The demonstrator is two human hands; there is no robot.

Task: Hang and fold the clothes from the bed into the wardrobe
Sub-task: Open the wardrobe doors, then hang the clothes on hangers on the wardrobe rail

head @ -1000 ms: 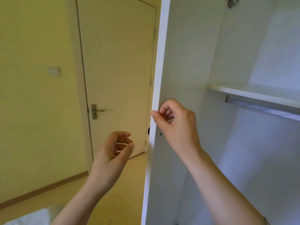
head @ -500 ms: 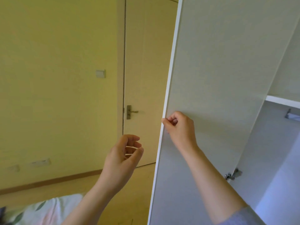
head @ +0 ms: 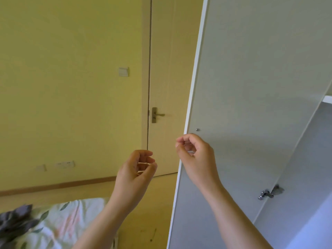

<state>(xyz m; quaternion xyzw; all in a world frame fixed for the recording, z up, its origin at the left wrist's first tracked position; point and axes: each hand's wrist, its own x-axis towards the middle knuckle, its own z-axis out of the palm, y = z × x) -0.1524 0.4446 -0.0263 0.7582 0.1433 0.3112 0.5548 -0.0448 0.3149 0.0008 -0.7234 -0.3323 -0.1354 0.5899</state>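
The wardrobe door [head: 251, 87] has swung wider, so fetching can begin: a dark garment [head: 16, 218] waits on the bed [head: 68, 218]. My left hand [head: 136, 169] hangs loosely curled, empty. My right hand [head: 195, 157], apart from it, curls at the door's edge; I can't tell if it grips.

I see the wardrobe door [head: 251, 83] as smooth, matt white board, its hinge [head: 269, 193] bright bare metal. The bed cover [head: 71, 214] is soft printed cloth, the wall [head: 71, 78] matt paint.
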